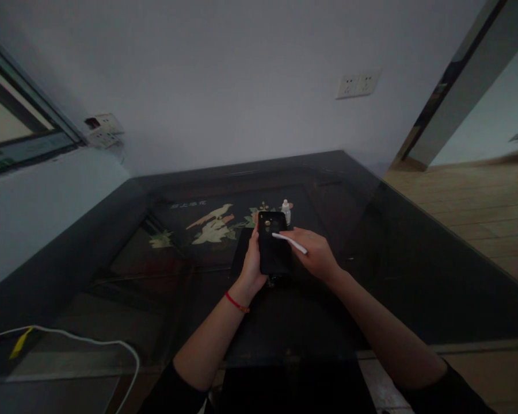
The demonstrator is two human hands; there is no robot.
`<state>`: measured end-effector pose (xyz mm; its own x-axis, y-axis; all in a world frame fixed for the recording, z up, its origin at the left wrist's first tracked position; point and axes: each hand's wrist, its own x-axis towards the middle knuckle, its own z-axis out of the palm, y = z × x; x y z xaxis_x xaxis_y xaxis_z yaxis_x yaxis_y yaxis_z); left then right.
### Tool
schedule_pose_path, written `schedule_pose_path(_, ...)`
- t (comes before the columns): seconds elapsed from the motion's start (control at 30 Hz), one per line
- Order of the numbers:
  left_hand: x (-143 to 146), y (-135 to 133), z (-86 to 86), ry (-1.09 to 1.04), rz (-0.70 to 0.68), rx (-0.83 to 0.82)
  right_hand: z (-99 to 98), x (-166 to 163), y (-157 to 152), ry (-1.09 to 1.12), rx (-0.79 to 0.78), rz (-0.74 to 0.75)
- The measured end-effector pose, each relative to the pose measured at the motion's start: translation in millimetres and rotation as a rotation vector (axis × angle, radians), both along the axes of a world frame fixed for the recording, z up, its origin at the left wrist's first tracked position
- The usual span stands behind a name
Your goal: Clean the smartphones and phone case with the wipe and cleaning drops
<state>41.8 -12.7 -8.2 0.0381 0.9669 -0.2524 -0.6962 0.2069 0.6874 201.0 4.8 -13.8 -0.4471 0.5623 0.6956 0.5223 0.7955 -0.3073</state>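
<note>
A black phone is tilted up with its back and round camera toward me. My left hand, with a red bracelet on the wrist, grips it along its left edge. My right hand is closed around a slim white pen-like stick. The stick's tip is over the phone's back; whether it touches cannot be told. Right behind the phone's top stands a small white bottle. A dark flat item lies beneath the phone and left hand, its kind unclear.
The dark glossy table carries a bird-and-flower picture. A white cable with a yellow tag runs along the near left edge. Wall sockets are on the wall behind, and a window is at the left.
</note>
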Motion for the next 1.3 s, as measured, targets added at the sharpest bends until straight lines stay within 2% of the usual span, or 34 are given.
schedule_pose_path(0.1, 7, -8, 0.7, 0.020, -0.065, -0.013, -1.7, 1, 4, 0.084, -0.006, -0.188)
schedule_pose_path(0.23, 10, -13, 0.7, 0.043, -0.167, -0.040, -7.1, 1, 11, -0.044, -0.016, -0.297)
schedule_pose_path(0.37, 5, -10, 4.7, 0.051, -0.162, -0.074, -10.5, -1, 12, -0.135, -0.030, -0.178)
schedule_pose_path(0.57, 6, -11, 10.4, 0.007, -0.149, -0.056, -5.1, -2, 6, 0.092, -0.013, -0.239)
schedule_pose_path(0.63, 8, -12, 8.3, 0.003, -0.174, -0.077, -2.6, -5, 5, 0.106, 0.002, -0.207)
schedule_pose_path(0.77, 6, -10, 0.5, -0.043, -0.151, -0.100, -1.9, -10, 3, -0.030, 0.002, -0.036)
schedule_pose_path(0.97, -3, 0, -4.1, -0.080, -0.012, -0.055, -1.7, -14, -5, -0.165, -0.006, 0.226)
schedule_pose_path(1.07, -6, 4, -2.4, -0.117, 0.068, -0.032, 2.6, -12, -8, -0.210, -0.024, 0.306)
schedule_pose_path(1.17, -10, 6, -0.5, -0.120, 0.111, -0.029, 8.2, -4, -6, -0.259, -0.039, 0.307)
schedule_pose_path(1.3, -13, 5, 1.3, -0.090, 0.083, -0.015, 13.1, 7, -1, -0.212, -0.050, 0.161)
